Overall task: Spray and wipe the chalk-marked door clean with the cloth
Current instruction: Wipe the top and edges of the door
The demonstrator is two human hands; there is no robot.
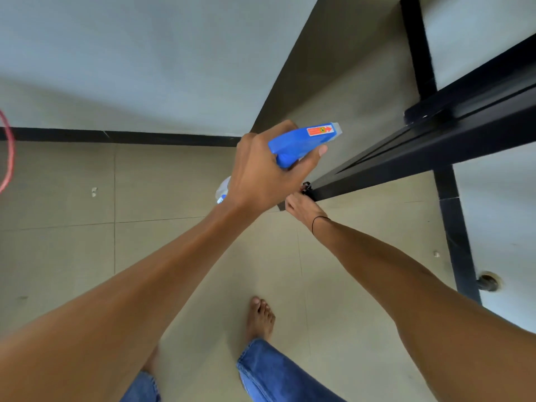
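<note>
- Now, left hand [261, 172]: wrapped round the neck of the spray bottle [301, 142], forefinger out along the trigger side, blue head and nozzle aimed toward 2 o'clock at the door.
- Bottle body is mostly hidden under my fist; only a clear bit pokes out at 8 o'clock of the knuckles. I judge it light plastic, rigid at the head, the body likely to give a little if squeezed. The neck is the right place to hold it; the trigger needs a finger free.
- Right hand [301, 208]: down at the door's free edge, at 5 o'clock from the left hand. It touches the edge by a small dark fitting [306, 188]. Whether the fingers curl round it, I cannot tell.
- Door [435, 149]: dark, seen almost edge-on, running from my right hand out toward 2 o'clock. Stiff and heavy by the look, and it will swing, so steadying the edge makes sense while spraying.
- Chalk marks: none readable from this angle.
- Cloth: not in view.
- Floor [174, 242]: pale tiles, my bare foot [259, 317] at 6 o'clock.
</note>
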